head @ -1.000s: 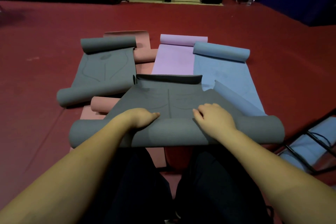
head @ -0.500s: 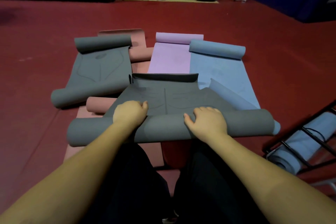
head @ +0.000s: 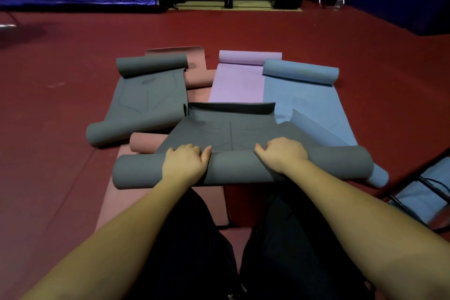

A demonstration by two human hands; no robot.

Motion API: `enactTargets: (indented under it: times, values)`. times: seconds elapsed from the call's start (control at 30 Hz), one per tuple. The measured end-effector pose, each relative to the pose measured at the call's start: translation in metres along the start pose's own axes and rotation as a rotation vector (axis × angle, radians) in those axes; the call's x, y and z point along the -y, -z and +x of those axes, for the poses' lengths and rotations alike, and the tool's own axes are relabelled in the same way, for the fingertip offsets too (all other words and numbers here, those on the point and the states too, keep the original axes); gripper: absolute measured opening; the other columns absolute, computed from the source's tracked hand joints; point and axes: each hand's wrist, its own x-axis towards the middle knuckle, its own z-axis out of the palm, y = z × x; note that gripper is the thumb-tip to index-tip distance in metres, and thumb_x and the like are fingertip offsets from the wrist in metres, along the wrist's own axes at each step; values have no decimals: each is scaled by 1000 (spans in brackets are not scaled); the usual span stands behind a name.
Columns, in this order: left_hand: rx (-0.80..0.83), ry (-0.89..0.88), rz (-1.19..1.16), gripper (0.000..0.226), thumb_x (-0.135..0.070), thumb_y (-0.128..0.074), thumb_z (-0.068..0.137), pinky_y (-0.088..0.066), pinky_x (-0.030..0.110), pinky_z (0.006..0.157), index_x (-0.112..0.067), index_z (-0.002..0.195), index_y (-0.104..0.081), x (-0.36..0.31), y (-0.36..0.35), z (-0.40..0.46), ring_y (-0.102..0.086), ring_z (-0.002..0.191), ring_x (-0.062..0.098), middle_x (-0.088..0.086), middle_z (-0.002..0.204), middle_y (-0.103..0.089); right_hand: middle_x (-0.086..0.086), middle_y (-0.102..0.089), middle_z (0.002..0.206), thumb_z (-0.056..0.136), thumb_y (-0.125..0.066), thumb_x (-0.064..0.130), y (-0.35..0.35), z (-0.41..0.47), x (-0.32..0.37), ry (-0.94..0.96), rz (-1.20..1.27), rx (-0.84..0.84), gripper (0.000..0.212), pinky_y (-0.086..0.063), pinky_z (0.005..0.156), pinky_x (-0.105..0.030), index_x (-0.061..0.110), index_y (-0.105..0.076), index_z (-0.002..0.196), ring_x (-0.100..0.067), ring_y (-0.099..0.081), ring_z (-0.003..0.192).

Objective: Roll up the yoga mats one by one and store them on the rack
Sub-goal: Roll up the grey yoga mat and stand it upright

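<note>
Nearest the person, the left hand (head: 185, 162) and the right hand (head: 282, 154) both rest on top of the rolled part of a grey mat (head: 238, 169), fingers curled over its far edge and gripping it. The mat's unrolled stretch runs ahead on the red floor (head: 60, 105). A rack (head: 414, 192) with a blue roll sits at right. Beyond lie a second grey mat (head: 143, 102), a pink mat (head: 197, 78), a purple mat (head: 238, 83) and a blue mat (head: 306, 95), each partly rolled.
</note>
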Motion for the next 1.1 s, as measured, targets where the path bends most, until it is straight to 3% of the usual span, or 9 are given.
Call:
enactTargets:
  times: [0.33,0.5,0.6,0.7,0.8,0.87,0.97,1.1]
  values:
    - [87,-17,-42,63,-56,-18,101,-40,41,89,-18,84,-65,-5,35,-2,-62,103,31,10,104,-70,-16,-62,125,91,-26,62,26,-10,-12,-27,48,115,70,-45,86,-38,11,-66,117,-34,-59,110]
    - [247,56,-76,70,-63,-17,99,-43,40,89,-17,105,-70,-4,38,-8,-61,110,32,11,116,-67,-16,-53,140,94,-24,59,31,-12,-12,8,23,285,69,-41,100,-39,12,-60,131,-32,-53,123]
    - [370,88,-115,73,-65,-19,98,-43,42,96,-13,115,-68,-2,33,-4,-57,118,34,13,127,-63,-15,-42,151,101,-22,52,27,-10,-6,47,31,404,65,-33,106,-36,10,-50,142,-29,-43,135]
    - [488,86,-151,75,-64,-21,97,-40,43,105,-9,123,-64,2,29,13,-53,125,34,16,137,-57,-14,-44,150,102,-23,50,26,-3,-5,30,83,441,61,-34,106,-36,12,-53,140,-29,-44,134]
    - [560,71,-166,73,-59,-22,101,-33,40,112,-5,134,-57,2,31,26,-46,133,34,18,147,-48,-11,-62,124,100,-28,49,17,0,-9,52,100,195,48,-45,87,-36,19,-65,107,-29,-56,116]
    - [597,72,-215,66,-53,-25,104,-28,36,113,-5,142,-49,-2,32,33,-39,139,32,18,152,-41,-6,-60,96,100,-31,48,11,-6,-12,48,138,4,42,-39,69,-35,19,-52,78,-29,-59,102]
    - [678,91,-291,52,-40,-32,106,-27,32,110,-8,143,-49,-7,34,42,-38,140,28,13,154,-40,-3,-60,95,100,-33,51,-1,-23,-14,73,67,-127,40,-36,72,-37,21,-49,79,-27,-56,100]
    - [702,85,-397,23,-30,-48,99,-34,29,90,-19,110,-65,-5,28,55,-53,110,23,4,129,-60,-5,-66,84,92,-30,57,-27,-43,-11,37,-48,-270,53,-42,83,-39,18,-65,82,-30,-61,87]
